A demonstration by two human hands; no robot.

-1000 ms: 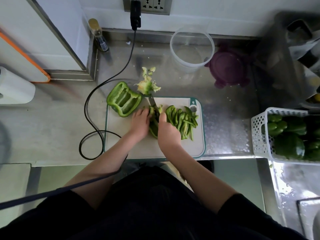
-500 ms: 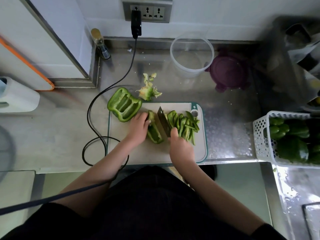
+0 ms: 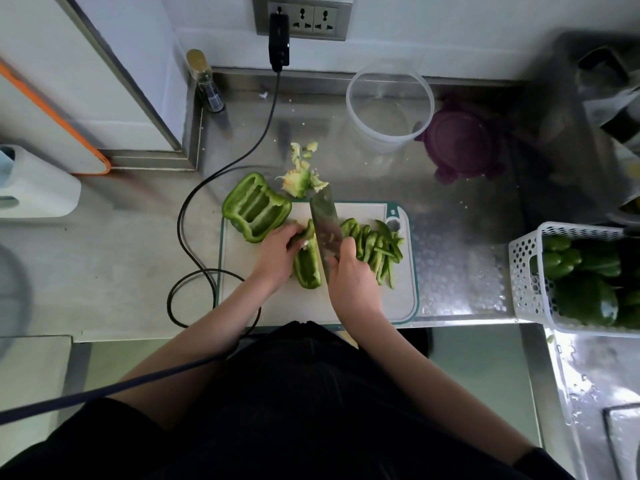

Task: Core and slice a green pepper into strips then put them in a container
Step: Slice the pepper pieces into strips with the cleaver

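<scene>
On the cutting board (image 3: 311,306) I see my right hand (image 3: 353,278) gripping the knife (image 3: 325,220), blade flat-side up, pointing away from me. My left hand (image 3: 277,254) pinches the pepper piece (image 3: 307,265), long axis running near to far. Cut strips (image 3: 377,247) lie right of the blade. Further back: pepper half (image 3: 256,211), core (image 3: 299,181), clear container (image 3: 389,105).

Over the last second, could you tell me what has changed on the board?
The knife in the right hand rose from a cut, blade now flat-on beside the pepper piece. The left hand still holds that piece. Strips and half unmoved.
</scene>
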